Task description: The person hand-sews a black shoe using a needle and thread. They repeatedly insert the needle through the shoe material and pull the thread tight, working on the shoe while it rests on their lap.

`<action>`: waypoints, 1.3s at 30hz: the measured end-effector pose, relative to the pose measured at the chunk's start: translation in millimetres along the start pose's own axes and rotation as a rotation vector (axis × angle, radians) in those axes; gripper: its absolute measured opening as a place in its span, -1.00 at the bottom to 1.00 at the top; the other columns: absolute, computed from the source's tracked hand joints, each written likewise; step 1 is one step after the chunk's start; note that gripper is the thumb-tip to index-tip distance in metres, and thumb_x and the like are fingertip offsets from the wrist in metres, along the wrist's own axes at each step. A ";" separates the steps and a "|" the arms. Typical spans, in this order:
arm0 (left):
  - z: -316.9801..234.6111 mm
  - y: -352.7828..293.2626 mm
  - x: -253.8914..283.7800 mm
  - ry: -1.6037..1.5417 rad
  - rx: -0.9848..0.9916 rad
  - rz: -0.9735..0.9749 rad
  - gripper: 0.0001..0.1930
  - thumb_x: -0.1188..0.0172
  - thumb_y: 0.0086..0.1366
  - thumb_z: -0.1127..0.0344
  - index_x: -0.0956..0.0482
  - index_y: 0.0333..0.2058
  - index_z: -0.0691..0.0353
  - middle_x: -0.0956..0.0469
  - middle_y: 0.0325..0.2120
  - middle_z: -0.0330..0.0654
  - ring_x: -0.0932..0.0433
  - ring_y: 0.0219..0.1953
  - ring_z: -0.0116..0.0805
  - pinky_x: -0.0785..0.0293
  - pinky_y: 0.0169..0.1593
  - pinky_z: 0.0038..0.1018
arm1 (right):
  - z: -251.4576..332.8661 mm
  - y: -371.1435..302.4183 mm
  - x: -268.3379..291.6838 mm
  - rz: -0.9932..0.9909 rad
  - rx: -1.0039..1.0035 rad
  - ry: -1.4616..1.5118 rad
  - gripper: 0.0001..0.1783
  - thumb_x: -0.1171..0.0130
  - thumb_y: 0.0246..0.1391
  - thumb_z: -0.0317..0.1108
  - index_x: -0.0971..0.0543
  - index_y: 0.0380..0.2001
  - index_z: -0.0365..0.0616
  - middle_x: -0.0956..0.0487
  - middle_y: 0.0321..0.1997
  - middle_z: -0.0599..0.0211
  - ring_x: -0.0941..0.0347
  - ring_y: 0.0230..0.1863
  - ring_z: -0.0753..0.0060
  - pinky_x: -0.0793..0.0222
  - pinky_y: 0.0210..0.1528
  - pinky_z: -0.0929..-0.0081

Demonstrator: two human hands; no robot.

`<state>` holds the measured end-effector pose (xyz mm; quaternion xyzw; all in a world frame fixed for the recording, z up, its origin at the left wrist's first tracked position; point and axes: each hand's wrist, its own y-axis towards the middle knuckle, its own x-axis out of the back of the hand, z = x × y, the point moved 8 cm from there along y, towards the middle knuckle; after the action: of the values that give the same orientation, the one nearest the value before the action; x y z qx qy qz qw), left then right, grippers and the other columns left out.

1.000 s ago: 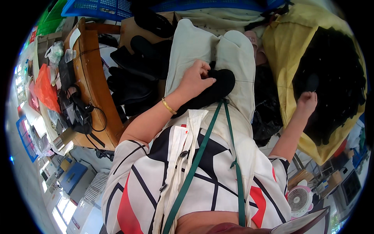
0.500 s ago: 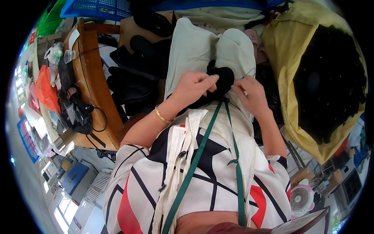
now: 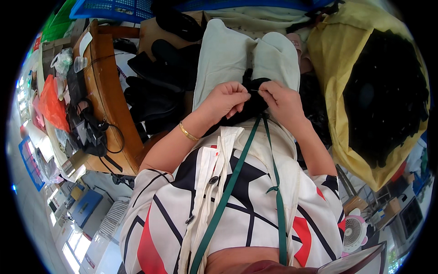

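Observation:
Over my lap, my left hand (image 3: 229,98) is closed in a pinch, thumb against index finger; what it holds, if anything, is too small to make out. Facing it, my right hand (image 3: 280,98) pinches a thin, shiny needle (image 3: 254,90), whose tip points toward the left fingertips. A black, soft-looking piece (image 3: 252,108) lies on the pale cloth (image 3: 223,55) covering my legs, under and between both hands. Part of it is hidden by the fingers. Green straps (image 3: 228,182) run down from near it over my front.
Black shoes (image 3: 155,98) are heaped to the left, beside a wooden table (image 3: 109,91) with cables and bags. At right stands a yellow sack (image 3: 335,91) full of black pieces. A blue crate (image 3: 114,11) is at the far left. A small fan (image 3: 353,232) sits lower right.
My right hand has moved left and slightly up, bringing the needle close to the left fingertips. The left hand has shifted slightly left, and the gap between the hands has narrowed.

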<state>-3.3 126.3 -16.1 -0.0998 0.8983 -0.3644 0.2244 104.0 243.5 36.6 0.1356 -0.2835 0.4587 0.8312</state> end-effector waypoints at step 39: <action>-43.5 -3.0 -20.6 1.348 -0.786 -0.385 -0.95 -0.26 0.19 0.31 -0.60 -0.40 0.10 -0.57 -0.53 -0.17 -0.57 -0.45 -0.12 -0.47 -0.40 -0.28 | -109.9 -38.2 142.5 -0.719 -0.314 1.335 -0.86 -0.02 0.33 -0.40 -0.46 -0.13 -0.23 -0.38 -0.51 0.48 -0.27 -0.55 0.61 -0.50 -0.28 0.45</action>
<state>-5.8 157.8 20.4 -0.0834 0.8701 -0.0356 -0.4844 233.8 373.8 34.7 -0.2052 0.2774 0.0998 0.9333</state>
